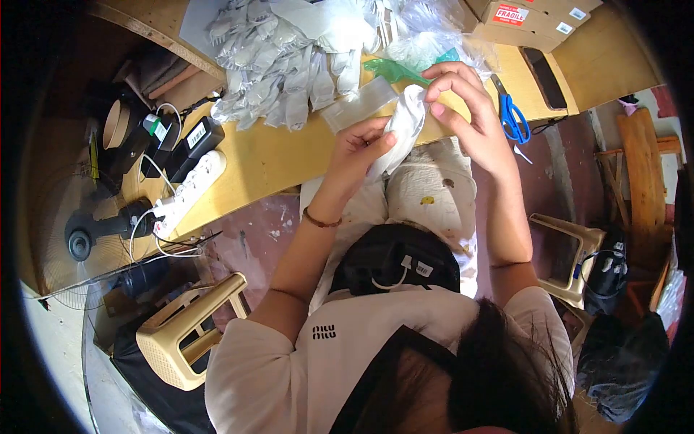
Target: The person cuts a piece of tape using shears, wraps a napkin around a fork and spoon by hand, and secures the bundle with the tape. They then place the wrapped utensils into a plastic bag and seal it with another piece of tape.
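A white, folded item (407,130), perhaps cloth or wrapped in film, is held up over the table's front edge. My left hand (361,148) pinches its lower left side between thumb and fingers. At its upper right, my right hand (466,108) has bent fingers, with thumb and index finger near the item's top; whether they touch it is unclear. Just behind lie a clear plastic bag (359,103) and a piece of green plastic (394,70). A large pile of wrapped white pieces (278,72) lies to the back left.
Blue-handled scissors (513,119) and a dark phone (543,78) lie right on the table (267,159). Cardboard boxes (531,22) stand behind. A power strip (191,192) with cables and a fan (79,239) are left. Plastic stools (191,329) flank me.
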A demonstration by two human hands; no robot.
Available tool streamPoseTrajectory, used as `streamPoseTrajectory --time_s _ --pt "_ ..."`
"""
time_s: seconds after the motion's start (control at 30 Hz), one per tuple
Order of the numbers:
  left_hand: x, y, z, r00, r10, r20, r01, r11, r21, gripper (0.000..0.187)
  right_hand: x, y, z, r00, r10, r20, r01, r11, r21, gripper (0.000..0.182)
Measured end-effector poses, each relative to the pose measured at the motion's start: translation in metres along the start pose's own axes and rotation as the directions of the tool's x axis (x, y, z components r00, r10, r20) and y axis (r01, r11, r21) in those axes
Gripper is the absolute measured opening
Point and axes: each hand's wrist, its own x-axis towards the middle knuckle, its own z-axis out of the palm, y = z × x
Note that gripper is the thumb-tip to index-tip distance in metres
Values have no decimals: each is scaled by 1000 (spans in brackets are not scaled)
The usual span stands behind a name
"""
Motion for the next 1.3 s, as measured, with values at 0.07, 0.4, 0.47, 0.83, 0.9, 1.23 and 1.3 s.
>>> streamPoseTrajectory --time_s 0.07,0.4,0.47,0.83,0.9,1.23,1.3 --pt "-1 1 -2 1000 -6 30 6 1000 -3 29 0 -4 -3 999 -21 46 22 1000 -19 8" --pt "-7 1 -7 989 4 147 6 998 -66 29 -1 -12 -8 989 -131 68 134 990 -40 10" --pt "-7 1 -6 984 34 176 -19 996 -88 31 -2 -15 -7 983 -184 25 185 980 -69 10" --pt "-1 4 1 960 139 242 -135 990 -34 36 1 -28 -5 949 -312 -46 297 934 -199 9" --pt "-1 3 2 969 141 203 -145 989 7 31 1 -29 -5 950 -309 -35 296 934 -198 9" --pt "2 7 12 993 120 -20 -115 981 158 7 -2 -16 -7 971 -208 -115 198 976 -92 11" --pt "7 6 13 974 206 -96 -182 960 211 9 -4 -19 1 978 64 -199 -29 985 172 14"
